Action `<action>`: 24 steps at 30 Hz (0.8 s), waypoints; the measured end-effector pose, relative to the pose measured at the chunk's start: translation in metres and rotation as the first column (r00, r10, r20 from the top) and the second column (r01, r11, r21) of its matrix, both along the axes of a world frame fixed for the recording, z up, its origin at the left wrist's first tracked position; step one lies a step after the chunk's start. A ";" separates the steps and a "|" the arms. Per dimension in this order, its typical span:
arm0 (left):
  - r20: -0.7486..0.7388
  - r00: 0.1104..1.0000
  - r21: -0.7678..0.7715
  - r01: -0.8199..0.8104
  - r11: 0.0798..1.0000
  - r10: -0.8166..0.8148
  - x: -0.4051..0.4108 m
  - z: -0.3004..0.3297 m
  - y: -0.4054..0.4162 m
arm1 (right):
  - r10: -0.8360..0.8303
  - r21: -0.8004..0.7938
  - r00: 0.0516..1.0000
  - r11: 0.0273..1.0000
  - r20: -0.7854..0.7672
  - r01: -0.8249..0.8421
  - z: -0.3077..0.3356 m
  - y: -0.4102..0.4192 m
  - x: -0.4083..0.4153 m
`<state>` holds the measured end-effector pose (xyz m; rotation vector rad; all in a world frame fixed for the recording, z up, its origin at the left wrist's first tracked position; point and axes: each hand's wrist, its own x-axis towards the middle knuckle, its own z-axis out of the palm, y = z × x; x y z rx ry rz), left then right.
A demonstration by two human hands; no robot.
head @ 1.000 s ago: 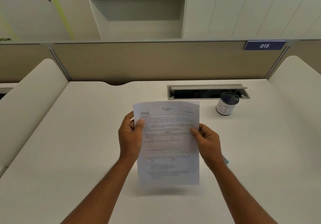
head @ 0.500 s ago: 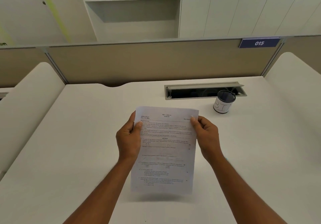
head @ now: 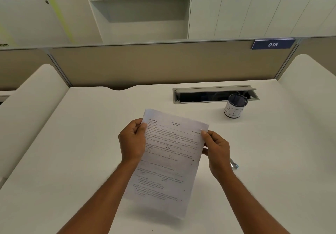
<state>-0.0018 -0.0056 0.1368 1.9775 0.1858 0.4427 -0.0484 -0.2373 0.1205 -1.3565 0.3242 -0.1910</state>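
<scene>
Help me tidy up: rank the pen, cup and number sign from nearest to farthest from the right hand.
1. Pen, just beside the right hand.
2. Cup, farther back on the desk.
3. Number sign, up on the partition.

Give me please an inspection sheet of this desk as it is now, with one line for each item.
Surface: white desk, flat, no stains seen.
Job's things: printed sheet, one page of small text, held above the desk and turned slightly askew.
Clutter: small container with handwriting on it, standing at the far right; what looks like a pen, partly hidden behind the right hand.
Grippers: left hand pinches the sheet's left edge near the top; right hand pinches its right edge.
Cables: nothing seen; the cable hatch stands open, dark inside.
Surroundings: beige partition with sign 015; white cabinets behind.
</scene>
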 end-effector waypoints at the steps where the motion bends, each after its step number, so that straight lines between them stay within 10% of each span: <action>1: -0.003 1.000 0.031 0.026 0.999 -0.026 0.003 0.000 0.002 | -0.002 -0.005 1.000 1.000 -0.008 0.002 -0.001 -0.003 0.000; 7: -0.117 0.981 0.060 0.164 0.985 -0.156 0.015 0.003 0.014 | -0.087 -0.230 0.987 0.972 -0.138 0.053 -0.031 -0.035 0.009; 10: -0.190 0.946 0.073 0.281 0.957 -0.263 0.018 0.005 0.019 | -0.165 -0.777 0.935 0.611 -0.314 -0.153 -0.063 -0.063 0.012; 17: -0.224 0.879 0.083 0.448 0.890 -0.422 0.020 0.003 0.020 | -0.209 -0.852 0.827 0.158 -0.523 -0.499 -0.105 -0.087 0.007; 24: -0.235 0.858 0.089 0.486 0.869 -0.456 0.019 -0.003 0.020 | -0.196 -0.805 0.814 0.393 -0.546 -0.445 -0.100 -0.081 0.015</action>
